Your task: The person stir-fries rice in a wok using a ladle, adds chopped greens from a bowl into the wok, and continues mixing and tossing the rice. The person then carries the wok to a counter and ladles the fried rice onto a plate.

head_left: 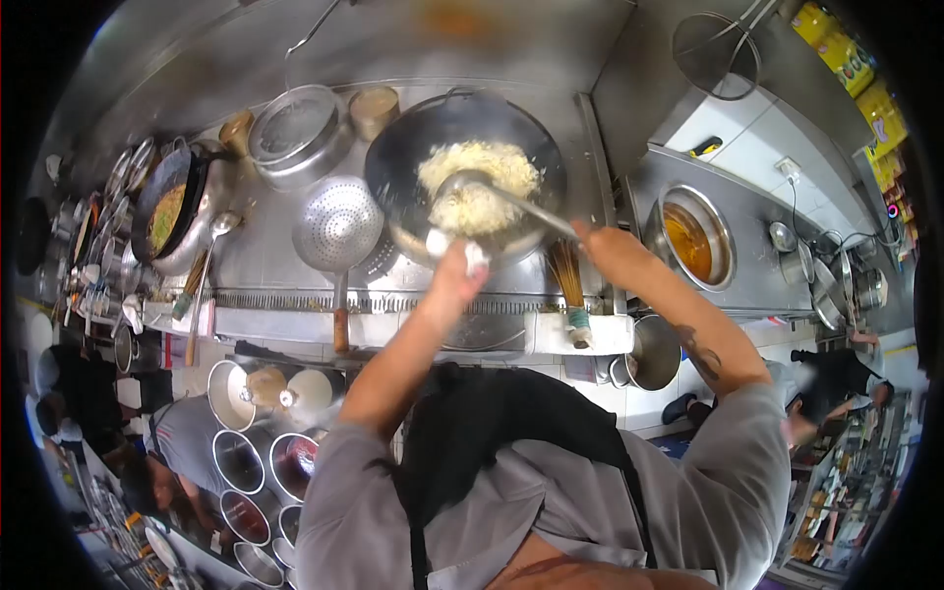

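A large black wok (393, 162) sits on the steel range, with pale yellow food (501, 162) in it that looks like fried rice or egg. My right hand (600, 248) is closed round the handle of a ladle (467, 184), whose bowl lies in the food. At the wok's near rim, my left hand (457, 275) is closed on a white cloth (438, 242); whether it grips the rim or a handle beneath is hidden. Left of the wok lies a perforated skimmer (339, 221) with a wooden handle.
A bamboo brush (570, 295) rests by the range's front edge, near a folded white towel (612, 334). To the right stands a steel pot (723, 246) of orange liquid. Another wok (172, 202) is at left. Several seasoning containers (239, 460) stand lower left. Other people work on both sides.
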`<state>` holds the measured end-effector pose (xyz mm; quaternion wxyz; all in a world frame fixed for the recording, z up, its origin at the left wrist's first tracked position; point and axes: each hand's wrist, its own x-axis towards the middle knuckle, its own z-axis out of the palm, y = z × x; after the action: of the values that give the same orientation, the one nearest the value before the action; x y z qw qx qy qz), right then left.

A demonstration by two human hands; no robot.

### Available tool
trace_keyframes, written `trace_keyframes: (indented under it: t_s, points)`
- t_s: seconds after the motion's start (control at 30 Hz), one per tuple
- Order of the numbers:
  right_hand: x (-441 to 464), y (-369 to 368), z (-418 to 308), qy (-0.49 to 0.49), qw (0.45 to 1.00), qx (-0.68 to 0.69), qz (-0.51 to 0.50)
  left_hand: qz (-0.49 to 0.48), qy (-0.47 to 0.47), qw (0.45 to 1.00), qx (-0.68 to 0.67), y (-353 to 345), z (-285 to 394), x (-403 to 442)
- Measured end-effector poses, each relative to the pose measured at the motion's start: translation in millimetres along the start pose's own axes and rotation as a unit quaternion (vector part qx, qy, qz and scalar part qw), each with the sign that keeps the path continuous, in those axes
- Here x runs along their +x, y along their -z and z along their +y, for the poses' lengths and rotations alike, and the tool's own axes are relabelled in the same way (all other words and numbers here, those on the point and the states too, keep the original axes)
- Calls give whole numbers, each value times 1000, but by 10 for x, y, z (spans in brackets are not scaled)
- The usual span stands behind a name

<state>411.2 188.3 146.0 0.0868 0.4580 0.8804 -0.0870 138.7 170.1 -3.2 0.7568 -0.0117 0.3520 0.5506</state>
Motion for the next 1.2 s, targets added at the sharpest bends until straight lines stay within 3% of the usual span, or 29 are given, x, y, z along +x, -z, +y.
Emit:
trace_keyframes:
  t_s: [0.03, 0.1, 0.13, 0.17, 0.2, 0.23, 0.3, 0.37, 0.43, 0.47, 0.57, 0.6, 0.63, 0.67, 0.73, 0.77, 0.8, 0.87, 0.9, 0.93, 0.97, 1.07, 1.17, 1.2]
  points:
    - [-89, 102, -62, 10, 1000, -1, 3, 45, 23, 999, 11, -189, -59, -332]
    - [-292, 395, -63, -8, 998, 57, -27, 8, 89, 995, -35, -335, -66, -721]
    - [-350, 433, -9, -25, 995, 82, -49, 47, 84, 995, -23, -376, 9, -738]
    - [-387, 427, 36, -42, 991, 108, -71, -72, -74, 962, 253, -266, 49, -649]
    - [-342, 378, 83, -47, 995, 86, -33, -93, -274, 832, 474, -257, 117, -644]
    - [-241, 228, 104, -49, 997, 64, -15, -96, -346, 682, 637, -266, 160, -658]
    - [-15, -17, 142, -61, 998, 11, 28, -82, -390, 745, 536, 399, -335, -178]
    - [-139, -78, -1, -36, 995, -2, 90, -60, -338, 784, 517, 716, -740, -664]
    - [-159, 86, 3, -22, 992, 8, 124, -78, -310, 808, 495, 656, -690, -682]
    - [-254, 226, -54, -18, 993, 34, 107, -93, -330, 800, 493, 531, -597, -724]
    - [-531, 382, -230, -15, 992, 105, 61, -101, -431, 661, 606, -139, -121, -814]
    - [-707, 502, -314, -21, 991, 125, 42, -140, -307, 847, 411, -47, -87, -621]
    - [-795, 627, -304, -27, 989, 138, 34, -148, -199, 931, 268, 6, -43, -455]
    - [-852, 538, -170, 11, 981, 182, 58, -123, -97, 982, 103, -26, 20, -363]
    - [-699, 381, 95, 22, 973, 229, 9, -5, 40, 997, -58, -370, 120, -752]
    - [-659, 318, 160, 23, 966, 256, -22, -27, -87, 989, 115, -319, 133, -700]
    - [-565, 592, -93, -101, 954, 255, -121, -50, -207, 935, 282, -244, 139, -597]
    - [-254, -35, 109, -68, 981, 179, 10, -29, -213, 925, 313, 50, -75, -393]
    - [-107, -195, 193, -48, 986, 136, 84, 12, -102, 978, 182, 328, -305, -267]
    - [-96, -171, 122, -49, 988, 93, 114, 51, 15, 997, 47, 513, -461, -256]
    - [-178, -131, 70, -55, 987, 80, 125, 15, 65, 996, 54, 610, -545, -468]
    - [-360, 314, -75, -72, 985, 57, 145, 13, 39, 999, 28, 435, -464, -593]
    - [-490, 519, 81, 0, 970, 74, 233, -26, -43, 995, 85, 273, 75, 98]
    - [-503, 660, 64, -35, 978, 71, 193, -50, -62, 989, 125, 295, 177, 313]
